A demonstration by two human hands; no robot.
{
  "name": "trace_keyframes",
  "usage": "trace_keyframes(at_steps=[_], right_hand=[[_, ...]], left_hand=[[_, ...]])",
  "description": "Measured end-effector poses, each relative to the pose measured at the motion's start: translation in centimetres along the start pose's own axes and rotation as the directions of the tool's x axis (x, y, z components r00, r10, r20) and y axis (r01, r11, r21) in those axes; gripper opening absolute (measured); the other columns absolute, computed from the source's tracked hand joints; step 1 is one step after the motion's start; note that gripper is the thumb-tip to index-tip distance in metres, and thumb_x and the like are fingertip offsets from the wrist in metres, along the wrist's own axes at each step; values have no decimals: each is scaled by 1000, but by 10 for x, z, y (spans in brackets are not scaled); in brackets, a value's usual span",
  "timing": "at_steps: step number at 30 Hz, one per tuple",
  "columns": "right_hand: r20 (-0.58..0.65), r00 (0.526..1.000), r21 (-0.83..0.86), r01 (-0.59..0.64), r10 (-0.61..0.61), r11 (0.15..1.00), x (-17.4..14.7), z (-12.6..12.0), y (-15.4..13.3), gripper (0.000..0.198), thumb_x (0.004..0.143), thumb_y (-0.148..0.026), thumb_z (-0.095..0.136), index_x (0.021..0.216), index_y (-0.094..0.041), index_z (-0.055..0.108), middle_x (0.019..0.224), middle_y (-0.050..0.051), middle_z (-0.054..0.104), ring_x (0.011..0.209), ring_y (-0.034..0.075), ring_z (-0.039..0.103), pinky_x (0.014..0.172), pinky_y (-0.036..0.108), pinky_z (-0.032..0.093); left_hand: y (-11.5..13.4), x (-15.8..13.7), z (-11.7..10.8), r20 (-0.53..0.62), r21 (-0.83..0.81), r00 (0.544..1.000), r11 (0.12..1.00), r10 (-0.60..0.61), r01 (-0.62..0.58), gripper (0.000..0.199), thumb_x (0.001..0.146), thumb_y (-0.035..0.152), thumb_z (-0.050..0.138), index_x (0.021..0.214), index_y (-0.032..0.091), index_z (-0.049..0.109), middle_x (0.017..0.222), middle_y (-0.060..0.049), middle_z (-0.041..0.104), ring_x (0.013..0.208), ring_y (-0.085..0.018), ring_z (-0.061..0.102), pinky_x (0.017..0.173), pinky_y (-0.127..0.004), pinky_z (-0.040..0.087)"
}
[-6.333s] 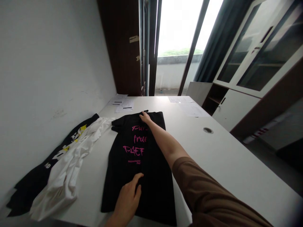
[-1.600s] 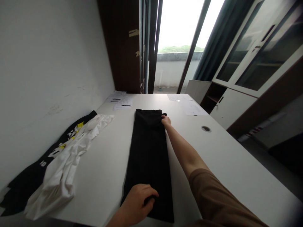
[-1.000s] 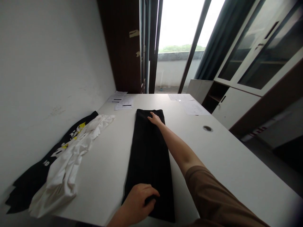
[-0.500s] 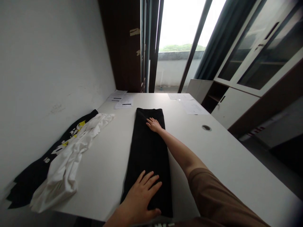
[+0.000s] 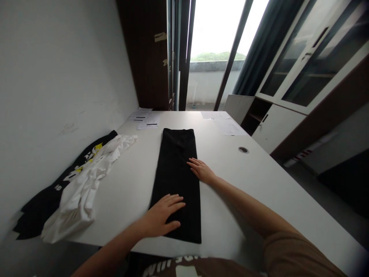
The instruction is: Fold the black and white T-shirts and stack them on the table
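A pair of black trousers [image 5: 175, 177], folded into a long narrow strip, lies flat on the white table [image 5: 129, 184] in front of me. My left hand [image 5: 163, 216] rests open on the lower left part of the cloth, fingers pointing right and slightly apart. Farther up, my right hand [image 5: 202, 171] lies across the right edge of the trousers with its fingers stretched onto the fabric. Neither hand grips anything. The far end of the trousers is fairly straight, with small wrinkles just below it.
Left of the trousers, a crumpled white garment [image 5: 83, 192] lies beside a black printed garment [image 5: 52, 198] along the wall. Paper sheets [image 5: 148, 121] lie at the far left, others [image 5: 227, 125] at the far right. A round cable hole [image 5: 243, 150] is in the tabletop.
My right hand has slid back toward me and to the trousers' right edge. My left hand has shifted slightly up and left. The camera view has moved a little.
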State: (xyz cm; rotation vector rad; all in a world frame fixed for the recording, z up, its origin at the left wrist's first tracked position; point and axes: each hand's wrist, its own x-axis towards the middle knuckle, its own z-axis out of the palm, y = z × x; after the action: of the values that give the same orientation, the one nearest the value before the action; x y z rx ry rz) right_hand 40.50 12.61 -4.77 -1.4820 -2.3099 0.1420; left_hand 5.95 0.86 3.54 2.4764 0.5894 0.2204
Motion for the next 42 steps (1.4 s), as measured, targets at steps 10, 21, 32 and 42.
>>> trace_keyframes(at_steps=[10,21,32,42], right_hand=[[30,981,95,186,-190,978,-104,-42,-64,62,92,-33,61,153,-26,50,160,11,44,150,31,37,122,55,34],[143,856,188,470,-497,863,-95,-34,-135,80,83,-33,65,159,-27,41,161,12,42,149,30,37,126,57,15],[71,805,201,567,-589,799,-90,-13,-156,62,92,-36,60,152,-23,51,145,13,60,135,30,53,116,49,38],[-46,998,706,-2,49,708,-92,-21,-170,27,93,-33,61,113,-20,72,102,6,75,93,22,69,85,32,53]], left_hand=[[-73,53,-10,-155,296,986,949,-62,106,55,103,43,50,155,27,43,168,-9,31,157,-28,23,127,-56,19],[-88,46,14,-95,401,995,913,-40,75,60,107,48,39,162,27,29,172,-7,20,159,-28,14,127,-55,14],[-86,0,-13,-42,267,998,963,38,-25,54,102,27,47,156,30,44,167,-2,35,155,-24,30,128,-52,21],[-112,-27,-20,-150,125,987,991,57,-38,79,71,-4,43,141,29,59,155,-1,53,149,-21,40,129,-55,17]])
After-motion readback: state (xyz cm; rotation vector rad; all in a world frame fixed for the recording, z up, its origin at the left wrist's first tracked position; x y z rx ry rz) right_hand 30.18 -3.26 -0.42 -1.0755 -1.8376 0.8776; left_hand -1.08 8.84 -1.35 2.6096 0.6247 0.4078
